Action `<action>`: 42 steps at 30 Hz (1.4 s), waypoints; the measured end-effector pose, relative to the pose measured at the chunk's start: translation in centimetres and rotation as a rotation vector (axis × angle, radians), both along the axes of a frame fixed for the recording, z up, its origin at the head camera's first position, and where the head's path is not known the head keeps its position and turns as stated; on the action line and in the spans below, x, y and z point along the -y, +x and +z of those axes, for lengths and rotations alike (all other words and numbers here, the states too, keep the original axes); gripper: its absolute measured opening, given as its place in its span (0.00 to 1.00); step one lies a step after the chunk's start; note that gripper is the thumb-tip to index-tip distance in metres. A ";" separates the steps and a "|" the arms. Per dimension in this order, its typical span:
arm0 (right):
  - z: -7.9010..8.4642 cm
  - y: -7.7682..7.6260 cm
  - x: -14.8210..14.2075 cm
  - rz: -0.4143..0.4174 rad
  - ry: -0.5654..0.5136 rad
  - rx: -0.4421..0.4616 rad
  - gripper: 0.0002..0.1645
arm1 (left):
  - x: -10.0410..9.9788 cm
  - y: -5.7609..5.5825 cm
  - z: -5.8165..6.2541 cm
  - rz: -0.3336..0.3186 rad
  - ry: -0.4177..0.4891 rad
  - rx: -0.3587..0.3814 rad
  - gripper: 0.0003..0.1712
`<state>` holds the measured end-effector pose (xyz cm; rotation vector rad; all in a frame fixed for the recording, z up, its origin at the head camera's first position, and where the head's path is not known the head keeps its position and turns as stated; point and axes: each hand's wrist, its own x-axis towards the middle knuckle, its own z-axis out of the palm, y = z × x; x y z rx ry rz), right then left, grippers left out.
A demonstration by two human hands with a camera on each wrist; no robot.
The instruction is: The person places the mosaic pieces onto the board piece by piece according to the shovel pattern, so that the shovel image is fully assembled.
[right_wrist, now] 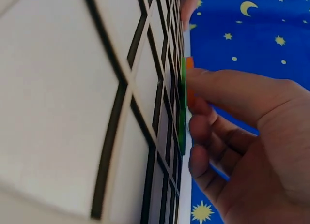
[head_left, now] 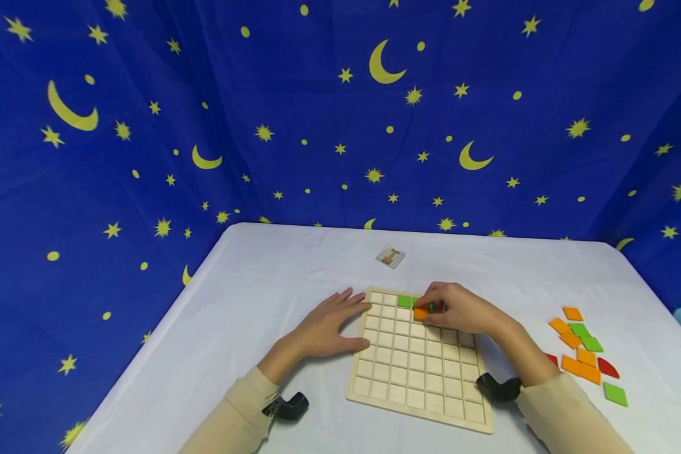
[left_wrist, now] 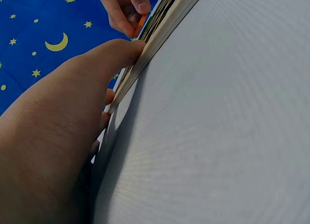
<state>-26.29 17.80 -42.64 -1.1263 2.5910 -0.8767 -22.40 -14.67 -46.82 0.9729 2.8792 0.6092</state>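
Observation:
A pale wooden grid board (head_left: 420,372) lies on the white cloth. Along its far row sits a green square tile (head_left: 404,301), with more green partly hidden by my right hand (head_left: 459,307). Thumb and fingers of that hand pinch an orange square tile (head_left: 420,314) just over the board. In the right wrist view the orange tile (right_wrist: 190,83) stands close beside green tiles (right_wrist: 182,129). My left hand (head_left: 330,328) rests at the board's left edge, fingers extended. The thumb (left_wrist: 121,52) touches the rim in the left wrist view.
Loose orange tiles (head_left: 589,372), green tiles (head_left: 615,394) and red curved pieces (head_left: 608,367) lie scattered to the right of the board. Behind the board is a small card (head_left: 390,257) with a printed grid pattern. A blue curtain (head_left: 318,113) with stars and moons surrounds the table.

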 end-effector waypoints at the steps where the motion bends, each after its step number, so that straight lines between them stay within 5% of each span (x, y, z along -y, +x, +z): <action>1: -0.1 0.0 0.0 0.005 -0.003 -0.003 0.18 | 0.0 0.0 0.0 0.001 0.000 0.001 0.46; 27: -0.8 0.2 0.3 -0.063 0.001 0.009 0.15 | -0.2 -0.2 0.0 0.003 -0.015 0.008 0.46; 42: 0.2 0.8 -0.9 -0.095 0.001 0.010 0.17 | 0.0 -0.1 -0.3 -0.001 0.004 -0.004 0.46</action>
